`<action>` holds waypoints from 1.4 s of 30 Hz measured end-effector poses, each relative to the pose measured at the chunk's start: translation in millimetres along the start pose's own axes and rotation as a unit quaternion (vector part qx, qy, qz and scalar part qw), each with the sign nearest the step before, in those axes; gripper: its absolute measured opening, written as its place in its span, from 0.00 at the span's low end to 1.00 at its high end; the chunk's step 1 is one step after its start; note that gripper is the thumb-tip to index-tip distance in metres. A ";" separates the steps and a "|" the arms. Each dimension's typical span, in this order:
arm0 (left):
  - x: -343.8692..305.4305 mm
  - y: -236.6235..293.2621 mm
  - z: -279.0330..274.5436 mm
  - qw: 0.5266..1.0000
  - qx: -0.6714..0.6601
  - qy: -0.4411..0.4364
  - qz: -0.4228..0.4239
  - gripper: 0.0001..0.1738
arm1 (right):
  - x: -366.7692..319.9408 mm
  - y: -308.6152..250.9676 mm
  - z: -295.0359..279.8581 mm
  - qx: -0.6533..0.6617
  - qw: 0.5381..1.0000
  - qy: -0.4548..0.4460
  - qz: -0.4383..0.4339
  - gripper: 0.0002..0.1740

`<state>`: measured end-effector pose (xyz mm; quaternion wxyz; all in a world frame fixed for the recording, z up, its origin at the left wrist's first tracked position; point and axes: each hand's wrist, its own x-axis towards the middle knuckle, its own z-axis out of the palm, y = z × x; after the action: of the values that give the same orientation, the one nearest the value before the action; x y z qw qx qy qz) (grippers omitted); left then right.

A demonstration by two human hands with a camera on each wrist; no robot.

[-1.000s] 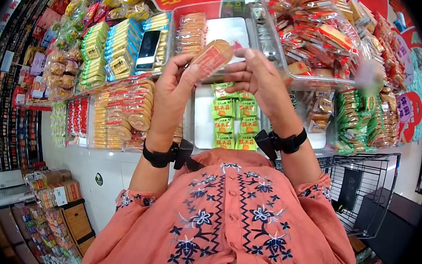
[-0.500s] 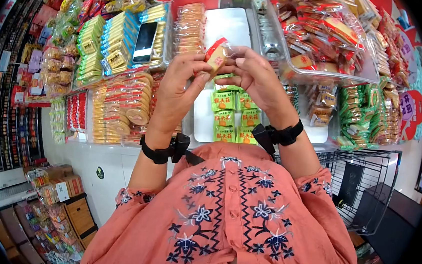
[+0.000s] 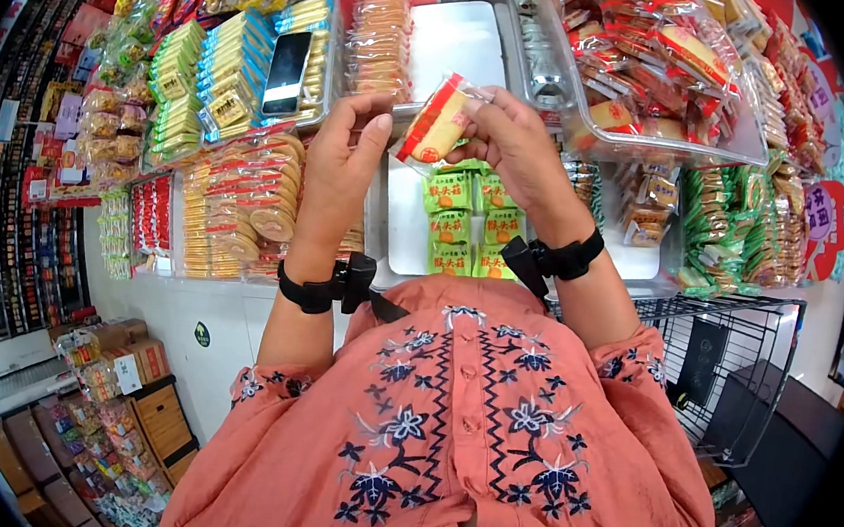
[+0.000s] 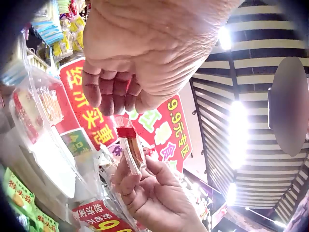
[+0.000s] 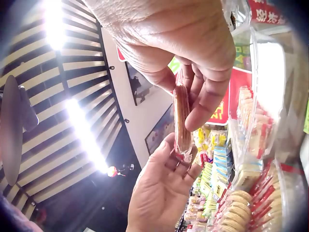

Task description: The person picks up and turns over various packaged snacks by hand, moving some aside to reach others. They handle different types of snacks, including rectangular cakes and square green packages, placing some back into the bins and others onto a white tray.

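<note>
Wrapped biscuit (image 3: 436, 126) at the head view's upper centre, pinched by the right hand's (image 3: 524, 157) thumb and fingers, left hand (image 3: 342, 171) beside it, loosely bent, gripping nothing, green packets (image 3: 448, 228) mid-frame, phone (image 3: 286, 73) upper left.

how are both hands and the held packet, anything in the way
Right hand pinches packet. Left hand near it, not gripping. Nothing seen blocking either hand.

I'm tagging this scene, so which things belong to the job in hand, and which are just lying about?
In the job:
- red-ended snack packet
- right hand, holding it
- left hand, near it

Just lying about:
- phone
- green packets
- wire trolley
</note>
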<state>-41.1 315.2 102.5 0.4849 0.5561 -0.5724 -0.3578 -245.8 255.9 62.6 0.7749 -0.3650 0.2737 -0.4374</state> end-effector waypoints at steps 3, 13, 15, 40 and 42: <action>2.3 -5.4 -0.8 0.998 -0.028 -0.020 -0.044 0.17 | 0.5 -1.8 0.8 -0.012 1.000 0.007 0.008 0.15; 10.6 -27.4 7.6 0.966 -0.143 -0.111 -0.183 0.19 | 0.2 13.1 -5.0 -0.158 0.984 -0.031 0.079 0.20; 14.6 -32.2 5.6 0.965 -0.157 -0.084 -0.194 0.20 | -0.3 13.5 -8.3 -0.142 0.983 -0.036 0.115 0.19; 150.9 -114.1 -51.0 0.810 0.493 -0.313 0.050 0.18 | 129.5 34.4 -18.1 -0.178 0.976 0.128 0.013 0.21; 151.8 -113.6 -49.3 0.792 0.514 -0.324 0.056 0.17 | 139.4 38.9 -18.7 -0.189 0.973 0.133 0.017 0.20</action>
<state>52.2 157.9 32.0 -0.0670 0.5418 -0.8256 -0.1424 -175.9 141.1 5.7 0.6560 -0.4390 0.4582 -0.4087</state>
